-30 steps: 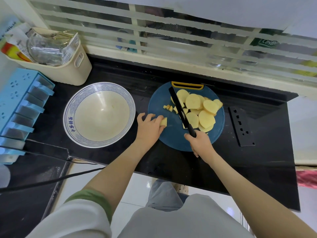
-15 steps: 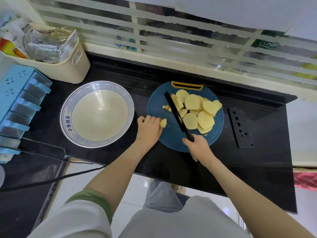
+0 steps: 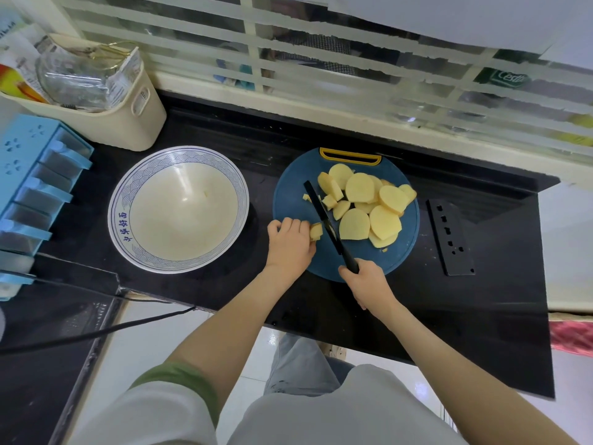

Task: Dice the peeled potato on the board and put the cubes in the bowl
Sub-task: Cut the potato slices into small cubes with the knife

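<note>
A round blue cutting board (image 3: 290, 187) with a yellow handle lies on the black counter. Several yellow potato slices (image 3: 369, 207) are piled on its right half. My left hand (image 3: 290, 242) holds a small stack of potato pieces (image 3: 316, 231) at the board's left edge, fingers curled on them. My right hand (image 3: 365, 281) grips the handle of a black knife (image 3: 322, 213), whose blade lies right beside the held pieces. A few small cut bits (image 3: 329, 201) lie near the blade's tip. The white bowl (image 3: 125, 216) with a blue patterned rim stands left of the board, with no potato in it.
A black perforated knife sheath (image 3: 449, 236) lies right of the board. A cream bin (image 3: 128, 123) with packets stands at the back left, and a blue drawer rack (image 3: 32, 181) at the far left. A black cable (image 3: 96, 332) runs below the counter edge.
The knife has shifted left across the board, closer to the pieces under my left hand. My left hand stays on those pieces.
</note>
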